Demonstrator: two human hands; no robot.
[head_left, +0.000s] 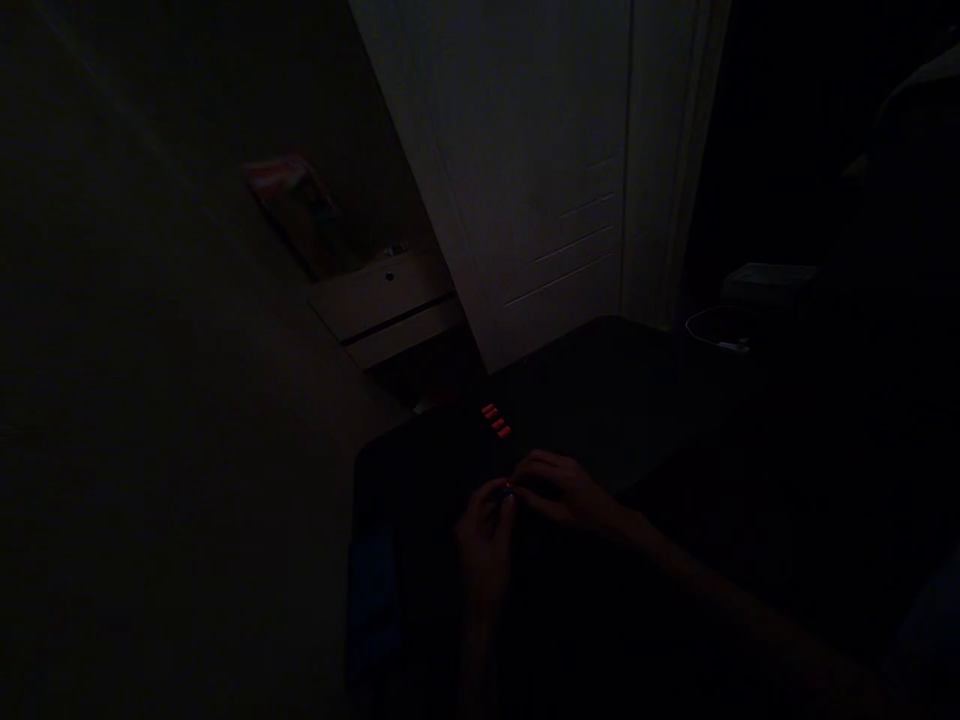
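Observation:
The light is very dim. My left hand (486,535) is closed in a pinch over the dark table (600,400). My right hand (562,490) meets it from the right, its thumb and fingers also pinched. Between the fingertips is a small object (510,487) with a reddish glint; its kind is too dark to make out. Just beyond the hands, several small red pieces (496,421) lie in a short row on the table.
A dark blue flat object (373,590) lies at the table's left edge. Behind stand a pale door (525,180) and a drawer unit (382,300). A white cable (697,318) and a box-like object (769,283) are at the right.

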